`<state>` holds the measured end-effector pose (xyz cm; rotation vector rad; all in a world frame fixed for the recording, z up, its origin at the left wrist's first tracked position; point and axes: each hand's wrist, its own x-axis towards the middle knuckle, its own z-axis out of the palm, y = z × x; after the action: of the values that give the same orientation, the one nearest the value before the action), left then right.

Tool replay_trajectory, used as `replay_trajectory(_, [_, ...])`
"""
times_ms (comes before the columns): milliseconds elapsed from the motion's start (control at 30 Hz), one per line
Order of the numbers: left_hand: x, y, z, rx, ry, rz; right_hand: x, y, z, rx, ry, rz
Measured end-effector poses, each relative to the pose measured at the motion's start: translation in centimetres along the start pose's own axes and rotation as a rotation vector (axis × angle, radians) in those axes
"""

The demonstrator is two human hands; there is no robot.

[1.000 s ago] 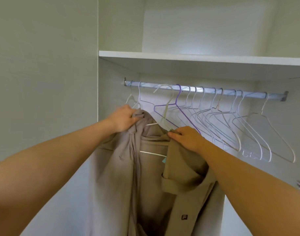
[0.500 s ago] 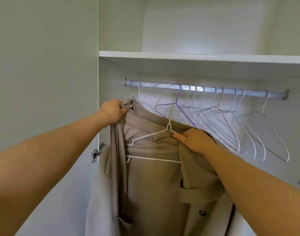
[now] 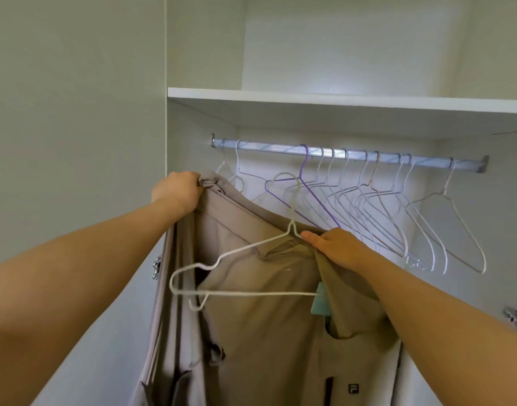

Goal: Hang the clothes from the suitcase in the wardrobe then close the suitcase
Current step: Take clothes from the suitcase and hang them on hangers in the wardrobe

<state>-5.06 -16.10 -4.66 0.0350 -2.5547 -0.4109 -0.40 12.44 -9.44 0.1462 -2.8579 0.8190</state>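
The left hand is raised with its knuckles up, just below the rail's left end, its fingers curled tight round a bunched corner of the beige garment. The right hand sits lower and further right. Its thumb lies flat, pointing at the neck of the white hanger, and its fingers are tucked behind the garment's upper edge, gripping it. Between the hands that edge runs taut, sloping down from left to right, and the cloth below it hangs straight down past the frame's bottom. The hanger lies tilted, its right arm hidden under the cloth and its left shoulder bare and low. Its hook points up, below the rail and apart from it. Empty hangers crowd the rail's middle and right. A bare stretch of rail lies between the white hooks near its left end and the purple hanger. A white shelf runs close above.
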Motion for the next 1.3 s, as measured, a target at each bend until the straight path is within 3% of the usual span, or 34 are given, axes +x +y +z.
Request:
replay_trajectory(100, [-0.3,-0.3,0.0,0.002,0.001,0.007,-0.1,0.5,-0.4,0.048,0.168,0.050])
replay_trajectory(200, [-0.4,-0.1,-0.2,-0.066,-0.012,0.003,-0.1,0.5,-0.3,0.096,0.172,0.051])
replay_trajectory(333, [-0.7,0.6,-0.5,-0.169,-0.020,0.023,-0.1,0.4,0.2,-0.111,0.217,0.055])
replay_trajectory(400, [-0.9,1.1,-0.6,-0.301,-0.032,0.020,-0.1,-0.1,0.7,-0.244,0.207,0.041])
replay_trajectory(467, [-1.5,2.0,-0.7,-0.580,-0.103,0.008,0.0,-0.9,1.3,-0.333,0.212,0.037])
replay_trajectory(533, [-2.4,3.0,-1.0,-0.940,-0.280,0.000,0.5,-1.6,1.5,-0.291,0.243,0.060])
replay_trajectory(600, [-3.4,3.5,-1.4,-1.085,-0.515,0.046,1.0,-1.9,1.3,-0.150,0.282,0.107])
replay_trajectory(700, [-4.7,3.1,-1.9,-0.873,-0.940,0.129,1.6,-2.0,1.1,0.061,0.339,0.101])
replay_trajectory(767, [-4.9,2.4,-1.6,-0.672,-1.102,0.170,1.4,-2.1,1.1,0.133,0.365,0.069])
replay_trajectory(800, [-4.6,2.3,-1.2,-0.598,-1.030,0.214,1.3,-2.2,1.1,0.151,0.363,0.049])
replay_trajectory(900, [-3.0,2.1,0.2,-0.404,-0.354,0.356,0.8,-2.5,1.1,0.153,0.314,-0.002])
replay_trajectory(933, [-2.7,2.3,0.6,-0.297,-0.233,0.400,0.7,-2.7,1.2,0.142,0.304,-0.012])
replay_trajectory(1033, [-3.0,3.3,1.9,-0.043,-0.359,0.512,0.2,-3.1,1.4,0.143,0.289,-0.046])
replay_trajectory(1100, [-3.6,3.9,2.6,-0.179,-0.415,0.531,-0.4,-3.2,1.3,0.183,0.295,-0.071])
replay_trajectory(1200, [-3.7,4.2,2.9,-0.415,-0.307,0.499,-0.8,-3.0,0.3,0.217,0.381,-0.084])
replay_trajectory(1300, [-3.5,4.0,2.9,-0.504,-0.213,0.471,-1.2,-2.6,-1.1,0.150,0.578,-0.059])
